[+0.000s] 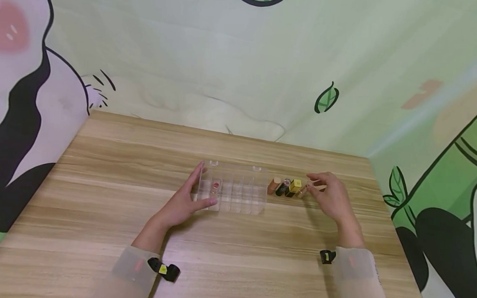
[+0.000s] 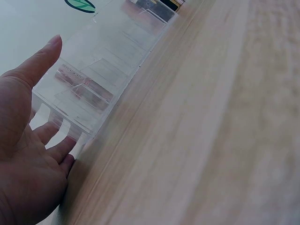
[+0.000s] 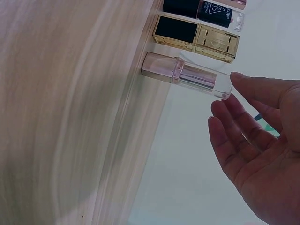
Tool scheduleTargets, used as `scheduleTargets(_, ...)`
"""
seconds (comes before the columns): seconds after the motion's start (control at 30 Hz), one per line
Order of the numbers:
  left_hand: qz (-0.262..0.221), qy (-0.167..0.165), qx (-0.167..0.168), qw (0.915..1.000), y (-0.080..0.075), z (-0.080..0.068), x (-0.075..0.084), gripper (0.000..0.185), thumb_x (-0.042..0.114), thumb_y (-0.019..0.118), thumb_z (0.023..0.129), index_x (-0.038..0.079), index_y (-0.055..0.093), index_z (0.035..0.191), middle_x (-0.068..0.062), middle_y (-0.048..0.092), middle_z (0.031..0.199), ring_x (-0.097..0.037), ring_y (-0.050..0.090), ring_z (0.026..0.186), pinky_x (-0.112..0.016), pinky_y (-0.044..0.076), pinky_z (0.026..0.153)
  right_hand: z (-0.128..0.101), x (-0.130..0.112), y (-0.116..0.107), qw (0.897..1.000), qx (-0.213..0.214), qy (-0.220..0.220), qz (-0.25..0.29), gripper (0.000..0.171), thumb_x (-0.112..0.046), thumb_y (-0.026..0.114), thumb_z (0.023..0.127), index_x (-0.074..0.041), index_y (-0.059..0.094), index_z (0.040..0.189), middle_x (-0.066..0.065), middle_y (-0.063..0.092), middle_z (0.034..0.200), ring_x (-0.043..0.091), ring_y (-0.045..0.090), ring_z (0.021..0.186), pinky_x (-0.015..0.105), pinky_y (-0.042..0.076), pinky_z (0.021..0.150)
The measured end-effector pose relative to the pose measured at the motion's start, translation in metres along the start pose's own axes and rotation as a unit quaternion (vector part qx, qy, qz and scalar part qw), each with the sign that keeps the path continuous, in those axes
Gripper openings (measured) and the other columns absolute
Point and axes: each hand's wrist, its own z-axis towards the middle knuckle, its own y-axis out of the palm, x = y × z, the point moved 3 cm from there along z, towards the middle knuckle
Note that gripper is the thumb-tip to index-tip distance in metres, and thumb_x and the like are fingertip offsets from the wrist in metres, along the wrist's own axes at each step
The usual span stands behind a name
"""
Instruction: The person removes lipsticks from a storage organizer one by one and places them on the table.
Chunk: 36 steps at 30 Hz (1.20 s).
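A clear plastic organizer [image 1: 240, 198] with a row of narrow compartments lies mid-table. One lipstick [image 1: 216, 185] stands in its leftmost compartment [image 2: 84, 88]. My left hand [image 1: 192, 192] cups the organizer's left end with straight fingers, the thumb along the near side [image 2: 33, 140]. Right of the organizer stand a brown lipstick [image 1: 274, 185], a black one [image 1: 283, 187], a gold one [image 1: 294, 188] and a clear pink one [image 1: 303, 190]. My right hand [image 1: 320, 188] is open, and one fingertip [image 3: 236, 76] touches the top of the clear pink lipstick [image 3: 185, 75].
The wooden table [image 1: 99, 232] meets a printed fabric backdrop [image 1: 266, 70] at the back and on both sides. Bare wood stretches in front of the organizer and to its left. Small black wrist cameras [image 1: 165, 269] sit on both sleeves.
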Motion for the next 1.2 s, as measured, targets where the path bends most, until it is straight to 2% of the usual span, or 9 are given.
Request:
scheduleTargets(0.17,-0.001,0.002,0.0,1.0,-0.001,0.0,-0.001,0.11,0.039,0.083,0.089,0.057,0.001,0.16,0.003,0.021,0.174,-0.03,0.015,0.162,-0.063,0.009,0.129,0.0,-0.003,-0.001,1.0,0.001,-0.003,-0.005,0.037,-0.008,0.068,0.099,-0.003,0.066,0.136,0.02,0.061,0.133,0.039,0.062,0.119,0.054,0.058,0.093)
scheduleTargets(0.6,-0.002,-0.001,0.0,1.0,-0.001,-0.001,0.001,0.111,0.042,0.083,0.087,0.055,0.001,0.161,0.001,0.021,0.174,-0.032,0.015,0.162,-0.064,0.009,0.129,-0.004,-0.032,0.001,0.999,0.028,-0.035,0.004,0.035,-0.01,0.073,0.097,-0.007,0.07,0.132,0.019,0.061,0.136,0.039,0.059,0.122,0.052,0.054,0.093)
scheduleTargets(0.8,0.005,0.0,0.003,1.0,0.0,0.0,-0.001,0.112,0.041,0.084,0.087,0.052,0.002,0.162,0.002,0.021,0.174,-0.031,0.013,0.162,-0.064,0.009,0.129,-0.006,-0.05,0.009,0.998,0.033,-0.061,0.009,0.035,-0.008,0.075,0.094,-0.007,0.072,0.129,0.018,0.064,0.131,0.039,0.061,0.118,0.051,0.056,0.088)
scheduleTargets(0.97,0.008,0.002,0.003,1.0,0.0,0.0,-0.001,0.111,0.041,0.083,0.087,0.052,0.003,0.163,0.001,0.022,0.174,-0.032,0.013,0.162,-0.065,0.009,0.129,-0.008,-0.063,0.016,0.997,0.028,-0.073,0.007,0.034,-0.011,0.077,0.094,-0.008,0.073,0.128,0.015,0.066,0.128,0.037,0.063,0.115,0.046,0.055,0.086)
scheduleTargets(1.2,0.004,0.0,0.001,1.0,-0.001,0.0,0.0,0.112,0.042,0.083,0.087,0.053,0.002,0.162,0.002,0.021,0.174,-0.031,0.013,0.162,-0.064,0.008,0.129,-0.009,-0.083,0.032,0.994,0.016,-0.105,0.008,0.039,-0.009,0.079,0.091,-0.009,0.072,0.13,0.015,0.068,0.124,0.036,0.065,0.105,0.049,0.056,0.083)
